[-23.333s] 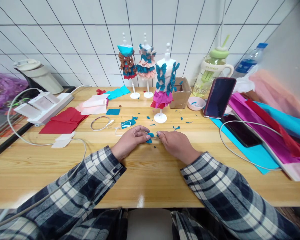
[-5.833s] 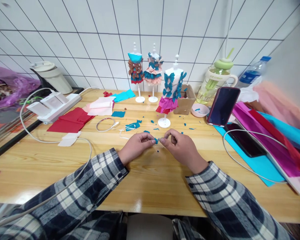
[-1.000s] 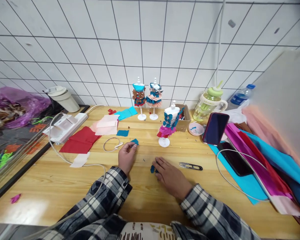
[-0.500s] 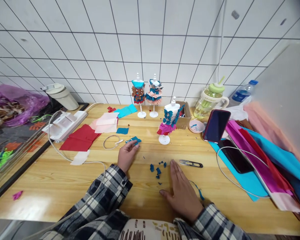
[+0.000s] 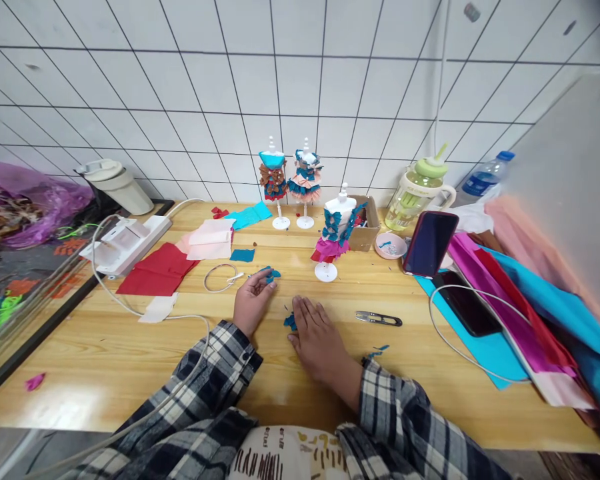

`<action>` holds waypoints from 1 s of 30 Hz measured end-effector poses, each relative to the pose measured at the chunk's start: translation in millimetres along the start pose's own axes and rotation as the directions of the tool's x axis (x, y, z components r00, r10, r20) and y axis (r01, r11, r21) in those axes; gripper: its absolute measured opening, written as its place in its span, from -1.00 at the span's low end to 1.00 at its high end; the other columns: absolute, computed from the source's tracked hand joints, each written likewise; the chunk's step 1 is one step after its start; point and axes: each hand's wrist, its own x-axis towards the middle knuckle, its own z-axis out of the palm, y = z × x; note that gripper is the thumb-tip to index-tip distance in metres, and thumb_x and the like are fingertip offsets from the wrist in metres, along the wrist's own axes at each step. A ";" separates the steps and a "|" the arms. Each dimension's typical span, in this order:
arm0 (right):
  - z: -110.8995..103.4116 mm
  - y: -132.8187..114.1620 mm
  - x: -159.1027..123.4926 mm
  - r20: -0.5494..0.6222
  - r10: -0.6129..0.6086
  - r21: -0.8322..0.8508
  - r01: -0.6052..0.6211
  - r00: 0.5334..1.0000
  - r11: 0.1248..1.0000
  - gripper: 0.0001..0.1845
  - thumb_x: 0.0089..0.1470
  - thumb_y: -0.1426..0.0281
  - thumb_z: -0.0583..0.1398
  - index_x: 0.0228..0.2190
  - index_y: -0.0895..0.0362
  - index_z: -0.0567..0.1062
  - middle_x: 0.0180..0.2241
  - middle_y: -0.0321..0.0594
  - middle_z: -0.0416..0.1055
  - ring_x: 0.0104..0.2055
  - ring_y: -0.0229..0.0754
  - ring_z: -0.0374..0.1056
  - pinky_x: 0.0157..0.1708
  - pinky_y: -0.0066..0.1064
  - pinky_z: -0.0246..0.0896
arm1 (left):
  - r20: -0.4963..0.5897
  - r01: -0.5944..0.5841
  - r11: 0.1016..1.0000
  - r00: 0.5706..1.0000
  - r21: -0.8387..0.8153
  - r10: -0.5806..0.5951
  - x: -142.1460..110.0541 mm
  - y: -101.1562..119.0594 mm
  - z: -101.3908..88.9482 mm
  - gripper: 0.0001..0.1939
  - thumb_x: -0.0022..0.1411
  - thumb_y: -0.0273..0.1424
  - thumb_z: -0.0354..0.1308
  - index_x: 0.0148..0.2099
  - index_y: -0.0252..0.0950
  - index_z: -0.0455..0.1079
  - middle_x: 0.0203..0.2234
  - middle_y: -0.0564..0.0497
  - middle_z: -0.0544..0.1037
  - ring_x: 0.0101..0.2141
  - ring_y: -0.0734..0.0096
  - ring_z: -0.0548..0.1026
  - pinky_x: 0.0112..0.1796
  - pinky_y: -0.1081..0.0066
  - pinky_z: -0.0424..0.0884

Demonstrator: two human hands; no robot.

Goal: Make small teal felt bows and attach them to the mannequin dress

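My left hand [image 5: 251,300] rests on the table with curled fingers, thumb and fingertips closed around a small teal cloth piece [image 5: 274,274]. My right hand [image 5: 317,333] lies flat, fingers stretched out together, its edge against a bunch of teal scraps [image 5: 290,322]; part of them is hidden under it. Right of that hand are thread snips [image 5: 379,319] and a thin teal strip [image 5: 377,351]. Beyond both hands stands a small white dress form [image 5: 341,208] with teal ruffles and a pink and red skirt.
Two more dressed forms [image 5: 271,175] stand by the wall. Red cloth [image 5: 155,268], a looped cord [image 5: 221,279] and a power strip [image 5: 130,243] lie left. A propped phone [image 5: 430,243], pink dish [image 5: 391,246], green-lidded bottle [image 5: 413,200] and folded cloths [image 5: 525,300] are right.
My right hand has slid left and slightly away from me, sweeping the scattered teal scraps into a bunch. My left hand has stayed by its teal piece. The view has tilted slightly.
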 end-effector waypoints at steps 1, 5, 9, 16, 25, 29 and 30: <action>-4.8 1.3 5.7 0.003 -0.028 -0.003 0.028 1.000 1.000 -0.24 0.19 0.28 0.06 0.31 0.24 -0.10 0.35 0.00 -0.22 0.37 0.02 -0.23 0.29 -0.05 -0.25 | -0.004 -0.006 1.000 1.000 -0.001 0.006 0.5 0.0 0.1 -0.53 0.01 -0.27 0.32 -0.01 -0.31 0.45 -0.37 0.00 0.55 -0.34 0.42 0.48 -0.22 0.39 0.40; -26.4 16.1 36.6 0.091 -0.283 0.012 0.283 0.955 0.959 -0.13 0.03 0.17 0.24 0.28 -0.01 0.02 0.37 -0.12 -0.38 0.35 0.14 -0.20 0.23 0.02 -0.12 | -0.026 -0.008 0.998 1.000 -0.063 0.006 2.3 -0.8 0.8 -0.54 0.02 -0.28 0.32 -0.03 -0.32 0.43 -0.34 -0.02 0.54 -0.33 0.42 0.48 -0.22 0.39 0.40; -33.5 39.0 52.9 0.255 -0.543 0.144 0.524 0.800 0.840 -0.41 0.16 0.16 0.13 0.19 0.03 0.25 0.27 -0.15 0.11 0.31 0.03 -0.04 0.24 -0.06 -0.08 | -0.046 -0.007 0.998 0.999 -0.069 0.004 2.4 -2.8 -0.5 -0.57 0.02 -0.29 0.32 -0.05 -0.31 0.43 -0.40 0.03 0.51 -0.37 0.46 0.46 -0.28 0.43 0.38; -17.9 66.7 -10.5 0.103 -0.519 0.240 0.485 0.848 0.841 -0.55 0.22 0.50 0.00 0.13 0.15 0.35 0.14 -0.15 0.32 0.24 -0.21 0.12 0.23 -0.29 0.05 | -0.043 0.003 1.000 0.999 -0.017 -0.004 1.0 -2.2 -1.3 -0.62 0.01 -0.29 0.32 -0.11 -0.31 0.47 -0.46 0.07 0.47 -0.42 0.50 0.41 -0.32 0.45 0.35; -8.7 47.5 -34.3 -0.095 -0.036 0.313 0.064 0.995 0.947 -0.65 0.04 0.65 0.10 -0.27 0.09 0.60 -0.24 -0.17 0.54 -0.16 -0.14 0.41 -0.07 -0.24 0.34 | -0.038 -0.003 0.999 0.999 0.039 0.005 0.7 -2.7 -2.5 -0.61 0.01 -0.26 0.31 -0.10 -0.32 0.47 -0.43 0.04 0.50 -0.39 0.44 0.44 -0.28 0.41 0.38; -38.8 68.4 -18.5 -0.008 0.271 0.609 -0.210 0.963 0.765 -0.80 0.01 0.48 0.18 -0.41 0.08 0.63 -0.35 -0.19 0.58 -0.26 -0.12 0.49 -0.18 -0.24 0.41 | -0.036 -0.008 0.997 0.999 0.083 0.011 1.8 -4.8 -3.2 -0.61 0.03 -0.24 0.30 -0.11 -0.32 0.47 -0.39 0.00 0.52 -0.34 0.38 0.47 -0.24 0.36 0.40; -52.4 80.2 -12.3 -0.016 0.357 0.675 -0.253 0.934 0.693 -0.84 -0.01 0.41 0.22 -0.40 0.09 0.64 -0.35 -0.17 0.59 -0.27 -0.10 0.50 -0.20 -0.23 0.42 | -0.033 -0.010 0.995 0.999 0.097 0.014 2.1 -5.1 -2.9 -0.62 0.04 -0.23 0.29 -0.11 -0.32 0.47 -0.39 -0.01 0.52 -0.34 0.37 0.47 -0.23 0.35 0.40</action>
